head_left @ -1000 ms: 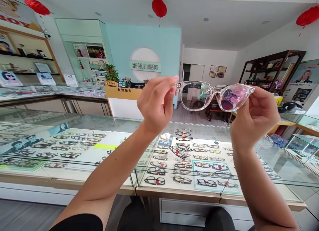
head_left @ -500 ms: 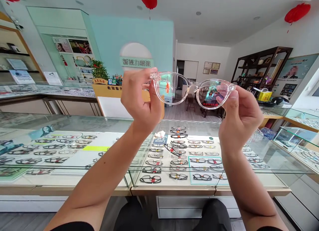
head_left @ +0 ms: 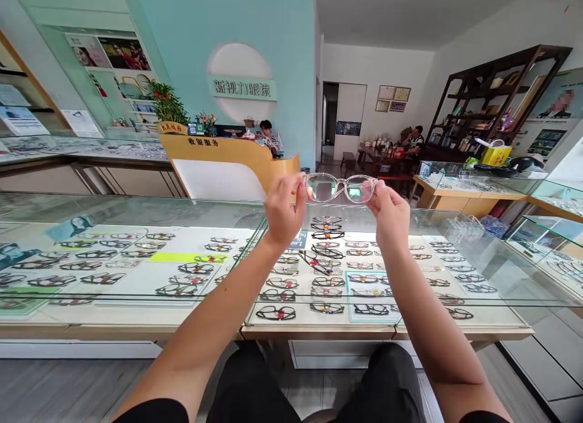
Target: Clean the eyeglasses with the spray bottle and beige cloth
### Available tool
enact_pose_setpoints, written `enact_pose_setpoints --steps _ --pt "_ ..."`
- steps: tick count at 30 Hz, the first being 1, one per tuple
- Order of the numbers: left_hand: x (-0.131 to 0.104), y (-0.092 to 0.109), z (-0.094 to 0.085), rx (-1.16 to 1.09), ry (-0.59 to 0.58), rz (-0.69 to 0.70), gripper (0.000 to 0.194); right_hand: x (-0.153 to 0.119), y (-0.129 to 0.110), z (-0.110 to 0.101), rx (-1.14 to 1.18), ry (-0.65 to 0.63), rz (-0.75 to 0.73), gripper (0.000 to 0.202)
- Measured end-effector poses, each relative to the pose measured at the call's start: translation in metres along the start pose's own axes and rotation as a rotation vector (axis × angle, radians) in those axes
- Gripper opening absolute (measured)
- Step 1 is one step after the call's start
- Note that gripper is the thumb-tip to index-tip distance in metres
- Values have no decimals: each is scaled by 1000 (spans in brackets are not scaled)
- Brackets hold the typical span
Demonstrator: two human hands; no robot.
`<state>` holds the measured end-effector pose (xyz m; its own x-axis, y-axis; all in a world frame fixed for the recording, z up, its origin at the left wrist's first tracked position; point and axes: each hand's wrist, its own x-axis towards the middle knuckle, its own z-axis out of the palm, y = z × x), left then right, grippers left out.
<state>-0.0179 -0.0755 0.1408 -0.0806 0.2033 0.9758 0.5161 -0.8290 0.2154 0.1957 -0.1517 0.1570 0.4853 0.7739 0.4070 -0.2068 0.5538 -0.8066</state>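
Observation:
A pair of clear-framed eyeglasses (head_left: 337, 182) is held up at arm's length above the glass display case. My left hand (head_left: 285, 207) pinches its left end near the hinge, fingers closed. At the right end, my right hand (head_left: 390, 213) grips the frame between thumb and fingers. The lenses are see-through and catch some greenish and pinkish reflections. Both arms stretch forward over the case (head_left: 319, 327). Under the glass, several rows of spectacle frames lie on white boards, among them a dark pair (head_left: 276, 313) with a red tag.
Beyond the case stands a yellow-and-white reception counter (head_left: 218, 174) with a person (head_left: 269, 137) behind it. Another person (head_left: 414, 140) sits at a dark table at the back right. A wooden shelf (head_left: 496, 101) and a yellow bag (head_left: 496, 152) are at the right.
Both hands have moved away from me and lower with the eyeglasses, which look smaller now. My view has tilted down a little, and the two people have come into sight.

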Motion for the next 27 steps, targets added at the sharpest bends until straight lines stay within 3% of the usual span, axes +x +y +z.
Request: enact_pose_setpoints --steps 6,10,21,27 --pt "-55 -50 29 -11 -148 -192 35 30 70 -14 18 -9 251 48" --pt "-78 -75 43 10 -185 -257 34 37 103 -19 56 -24 312 51" --pt "-121 -118 58 16 -235 -353 30 39 154 -22 7 -186 295 49" --pt "-125 -135 55 -252 -354 -611 30 43 177 -28 -22 -186 363 53"
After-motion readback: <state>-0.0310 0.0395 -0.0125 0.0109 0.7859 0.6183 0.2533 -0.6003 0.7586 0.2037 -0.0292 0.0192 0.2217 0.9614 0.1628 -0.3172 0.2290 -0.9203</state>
